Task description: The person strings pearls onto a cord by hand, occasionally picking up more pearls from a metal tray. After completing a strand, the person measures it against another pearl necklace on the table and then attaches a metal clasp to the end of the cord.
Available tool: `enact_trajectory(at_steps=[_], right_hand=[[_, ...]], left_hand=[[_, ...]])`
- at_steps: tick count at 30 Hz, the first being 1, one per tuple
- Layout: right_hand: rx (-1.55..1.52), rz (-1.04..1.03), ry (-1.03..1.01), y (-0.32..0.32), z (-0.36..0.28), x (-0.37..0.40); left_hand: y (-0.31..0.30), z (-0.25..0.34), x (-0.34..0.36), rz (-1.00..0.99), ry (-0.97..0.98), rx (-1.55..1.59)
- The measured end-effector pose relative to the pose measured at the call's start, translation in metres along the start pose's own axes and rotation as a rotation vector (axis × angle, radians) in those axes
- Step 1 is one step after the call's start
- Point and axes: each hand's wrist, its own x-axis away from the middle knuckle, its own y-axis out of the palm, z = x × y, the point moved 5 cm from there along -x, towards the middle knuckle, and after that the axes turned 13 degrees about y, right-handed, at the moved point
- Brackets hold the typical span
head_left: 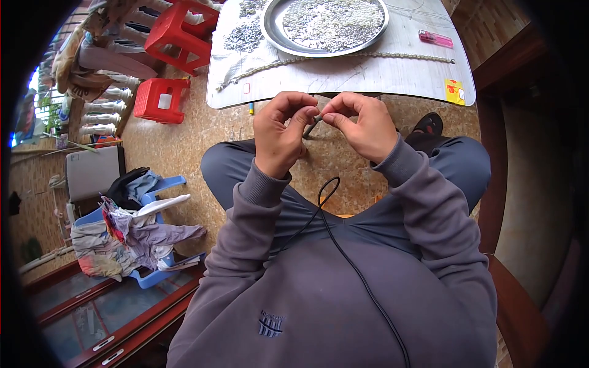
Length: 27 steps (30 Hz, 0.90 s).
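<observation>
My left hand (281, 129) and my right hand (363, 124) meet just in front of the table's near edge, each with thumb and forefinger pinched. Their fingertips almost touch around something small, and I cannot tell what it is. A short dark piece (313, 127) shows just below the fingertips. Beyond my hands, a strand of pale beads (399, 56) runs across the white table (343, 83). Behind it stands a round metal tray (267, 32), filled with many small silvery and whitish pieces (334, 23).
Loose grey pieces (244, 35) lie left of the tray. A pink lighter (435, 39) and a yellow-red sticker (454, 91) are on the right side. Red stools (161, 101) stand at left, near a blue chair (150, 279) piled with clothes. A black cable (362, 279) hangs over my lap.
</observation>
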Motion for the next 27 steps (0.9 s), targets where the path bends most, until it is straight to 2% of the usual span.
enact_trajectory(at_steps=[9,14,19,23,27], right_hand=[[0.003,0.007,0.012,0.000,0.002,0.000],[-0.016,-0.001,0.026,0.000,0.004,0.000],[-0.066,-0.012,0.043,0.002,0.009,0.002],[-0.068,0.137,-0.176,-0.001,-0.005,0.004],[-0.112,0.158,-0.097,-0.007,-0.003,0.001]], left_hand=[[0.002,-0.003,0.003,0.007,-0.020,-0.011],[0.004,0.003,-0.001,0.007,0.039,-0.059],[0.003,0.007,-0.007,-0.116,0.182,-0.307],[0.008,0.015,-0.012,-0.140,0.239,-0.413],[0.013,0.015,-0.023,-0.167,0.255,-0.381]])
